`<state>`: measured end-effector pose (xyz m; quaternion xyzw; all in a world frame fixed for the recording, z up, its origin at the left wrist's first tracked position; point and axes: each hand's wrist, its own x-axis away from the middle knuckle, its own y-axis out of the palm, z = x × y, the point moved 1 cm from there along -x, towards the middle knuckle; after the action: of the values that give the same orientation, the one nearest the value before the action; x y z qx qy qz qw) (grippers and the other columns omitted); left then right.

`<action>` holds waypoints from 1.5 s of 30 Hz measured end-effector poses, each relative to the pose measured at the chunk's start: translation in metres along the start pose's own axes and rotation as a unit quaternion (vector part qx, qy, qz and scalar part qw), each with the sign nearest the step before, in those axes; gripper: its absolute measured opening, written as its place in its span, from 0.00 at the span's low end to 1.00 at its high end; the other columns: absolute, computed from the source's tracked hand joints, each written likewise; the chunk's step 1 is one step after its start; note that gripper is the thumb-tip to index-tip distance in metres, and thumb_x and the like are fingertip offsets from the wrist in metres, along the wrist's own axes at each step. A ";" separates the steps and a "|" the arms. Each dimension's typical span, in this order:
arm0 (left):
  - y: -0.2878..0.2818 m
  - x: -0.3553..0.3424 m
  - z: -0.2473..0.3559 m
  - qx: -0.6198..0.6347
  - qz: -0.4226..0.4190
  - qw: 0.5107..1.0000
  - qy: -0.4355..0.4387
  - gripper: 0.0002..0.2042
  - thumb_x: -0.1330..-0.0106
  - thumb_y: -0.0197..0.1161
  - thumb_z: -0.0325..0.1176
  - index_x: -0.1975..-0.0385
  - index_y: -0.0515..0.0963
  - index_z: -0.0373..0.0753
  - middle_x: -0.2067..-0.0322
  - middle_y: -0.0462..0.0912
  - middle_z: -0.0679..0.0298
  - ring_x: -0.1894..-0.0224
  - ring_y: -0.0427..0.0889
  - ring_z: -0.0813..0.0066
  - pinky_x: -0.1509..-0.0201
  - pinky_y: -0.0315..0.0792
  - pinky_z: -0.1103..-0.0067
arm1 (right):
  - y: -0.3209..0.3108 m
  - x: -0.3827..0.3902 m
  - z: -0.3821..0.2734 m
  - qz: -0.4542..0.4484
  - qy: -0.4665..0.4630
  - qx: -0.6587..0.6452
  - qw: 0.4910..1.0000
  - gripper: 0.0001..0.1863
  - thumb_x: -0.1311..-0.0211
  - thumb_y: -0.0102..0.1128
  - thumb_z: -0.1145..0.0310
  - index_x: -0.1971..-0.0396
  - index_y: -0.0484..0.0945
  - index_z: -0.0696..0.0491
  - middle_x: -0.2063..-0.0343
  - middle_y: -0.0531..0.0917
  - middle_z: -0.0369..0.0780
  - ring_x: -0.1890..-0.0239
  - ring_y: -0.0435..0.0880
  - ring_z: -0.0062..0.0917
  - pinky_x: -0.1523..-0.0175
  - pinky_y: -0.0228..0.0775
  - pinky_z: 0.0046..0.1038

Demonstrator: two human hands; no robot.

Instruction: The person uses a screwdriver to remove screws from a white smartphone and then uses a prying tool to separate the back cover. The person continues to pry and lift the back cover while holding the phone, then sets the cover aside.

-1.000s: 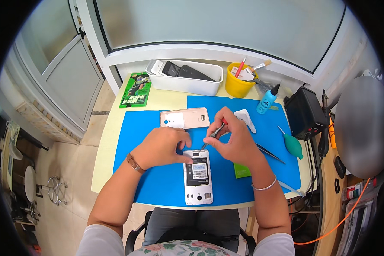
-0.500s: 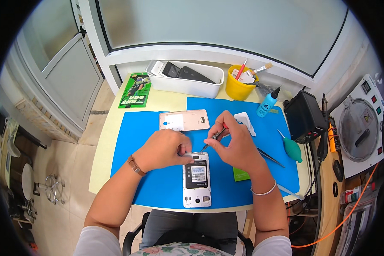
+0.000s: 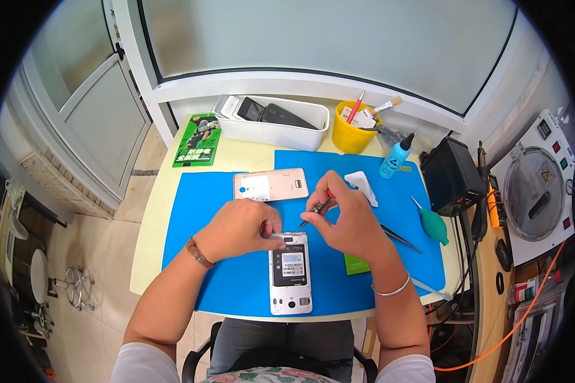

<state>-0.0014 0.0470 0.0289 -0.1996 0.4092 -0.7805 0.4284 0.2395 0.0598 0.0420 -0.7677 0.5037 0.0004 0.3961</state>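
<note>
An opened smartphone (image 3: 291, 300) lies on the blue mat with its back cover off, so its white frame and black battery (image 3: 290, 265) show. My left hand (image 3: 239, 228) is closed on the phone's far left corner, the thumb lying along the frame and the other fingers curled at the far edge. In my right hand (image 3: 348, 223) a slim screwdriver (image 3: 321, 207) with a red end is pinched between thumb and fingers. It slants down to the left, its tip at the phone's far edge; whether it touches is too small to tell. Beyond my hands rests the pinkish-gold back cover (image 3: 271, 185).
A white bin (image 3: 268, 133) with phones and a yellow cup (image 3: 352, 137) of tools stand at the back. On the right are a blue bottle (image 3: 395, 161), tweezers (image 3: 402, 239), a green air blower (image 3: 434, 225) and a black box (image 3: 452, 175). A green packet (image 3: 197, 140) lies at back left.
The whole view has shifted slightly. Both hands keep nearly the same pose over the phone, and the screwdriver stays at its far edge.
</note>
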 end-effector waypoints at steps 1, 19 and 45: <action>0.000 0.000 0.000 0.003 -0.001 1.000 -0.001 0.12 0.43 0.83 0.40 0.69 0.88 0.41 0.75 0.87 0.66 0.74 0.84 0.74 0.68 0.76 0.78 | 0.001 0.000 0.001 0.009 -0.019 -0.001 1.000 0.20 0.36 0.77 0.73 0.58 0.69 0.49 0.70 0.87 0.40 0.69 0.89 0.29 0.67 0.76 0.25; 0.002 0.000 -0.002 0.011 0.003 1.000 -0.003 0.12 0.44 0.84 0.39 0.71 0.88 0.41 0.75 0.87 0.67 0.74 0.83 0.75 0.69 0.76 0.78 | 0.001 -0.001 -0.018 -0.035 0.050 0.084 0.995 0.18 0.37 0.78 0.71 0.62 0.71 0.51 0.70 0.85 0.40 0.66 0.91 0.28 0.63 0.80 0.26; 0.000 -0.002 -0.003 0.058 -0.018 0.997 -0.045 0.13 0.45 0.84 0.40 0.71 0.87 0.40 0.76 0.86 0.66 0.74 0.84 0.73 0.67 0.77 0.77 | 0.016 -0.010 -0.032 -0.051 0.014 0.179 0.982 0.20 0.36 0.73 0.74 0.52 0.70 0.50 0.71 0.85 0.44 0.70 0.87 0.39 0.69 0.73 0.35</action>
<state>-0.0024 0.0500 0.0271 -0.2169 0.3393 -0.8010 0.4430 0.2096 0.0455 0.0580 -0.7087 0.4617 -0.1207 0.5197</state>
